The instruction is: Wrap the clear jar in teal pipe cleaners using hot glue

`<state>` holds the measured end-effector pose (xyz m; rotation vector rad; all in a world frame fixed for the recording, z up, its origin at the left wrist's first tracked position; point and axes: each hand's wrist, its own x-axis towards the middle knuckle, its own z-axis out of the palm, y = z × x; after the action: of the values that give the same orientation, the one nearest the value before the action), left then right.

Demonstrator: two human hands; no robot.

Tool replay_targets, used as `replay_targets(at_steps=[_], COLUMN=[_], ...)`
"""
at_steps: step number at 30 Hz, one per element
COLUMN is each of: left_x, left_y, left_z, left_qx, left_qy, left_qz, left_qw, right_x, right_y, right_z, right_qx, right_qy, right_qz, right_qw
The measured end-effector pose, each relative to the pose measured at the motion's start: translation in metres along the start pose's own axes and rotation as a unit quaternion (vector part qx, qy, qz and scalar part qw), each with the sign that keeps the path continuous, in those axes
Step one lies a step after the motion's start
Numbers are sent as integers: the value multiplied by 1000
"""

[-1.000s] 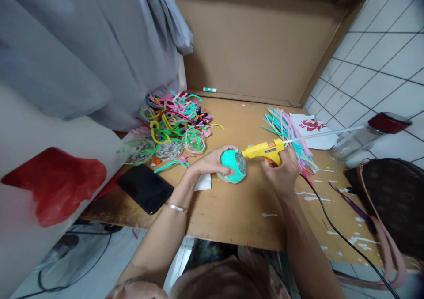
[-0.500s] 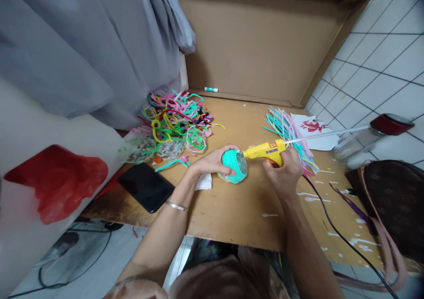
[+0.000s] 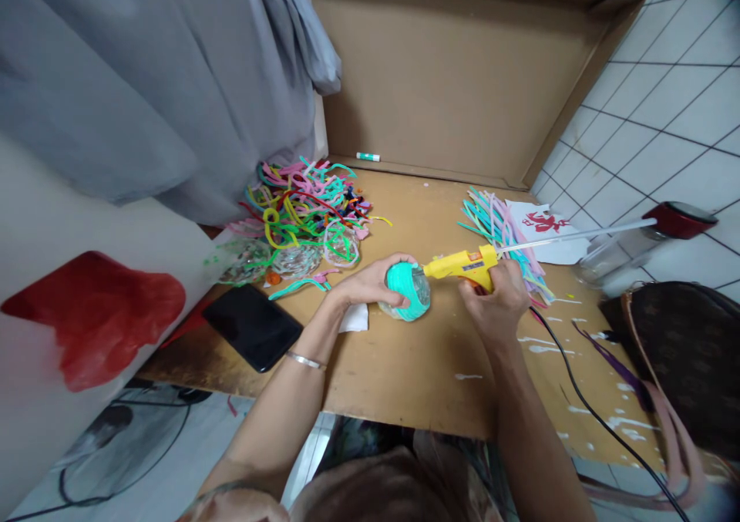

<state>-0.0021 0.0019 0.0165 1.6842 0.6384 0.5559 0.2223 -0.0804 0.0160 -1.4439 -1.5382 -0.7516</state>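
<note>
The turquoise-wrapped round piece (image 3: 412,294) sits low over the middle of the table (image 3: 405,375), and your left hand (image 3: 373,279) is curled around it from nine o'clock, thumb across the near side. At its two o'clock, your right hand (image 3: 500,298) grips the yellow glue gun (image 3: 461,264), nozzle pointed at the wrapping; whether the tip truly touches is hard to judge from here. A long clear glue stick (image 3: 578,235) juts from the gun's back toward three. Farther out, you have tangled fuzzy stems (image 3: 301,206) at ten, a straighter bundle (image 3: 489,217) at two, and a black phone (image 3: 253,328) near nine.
</note>
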Motion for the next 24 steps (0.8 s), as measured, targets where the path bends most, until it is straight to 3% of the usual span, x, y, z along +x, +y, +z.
replay_targets(at_steps=[12,24], left_x=[-1,-1], left_y=[1,-1], left_z=[-1,-1], left_qx=[8,-2], left_qy=[-10,-7], left_qz=[8,6], left_qw=[1000,1000], right_x=[2,1], right_y=[-1,-1], right_z=[-2,-1], right_qx=[-4,-4], right_qy=[-7,-7], right_qz=[32,16], right_qw=[999,1000])
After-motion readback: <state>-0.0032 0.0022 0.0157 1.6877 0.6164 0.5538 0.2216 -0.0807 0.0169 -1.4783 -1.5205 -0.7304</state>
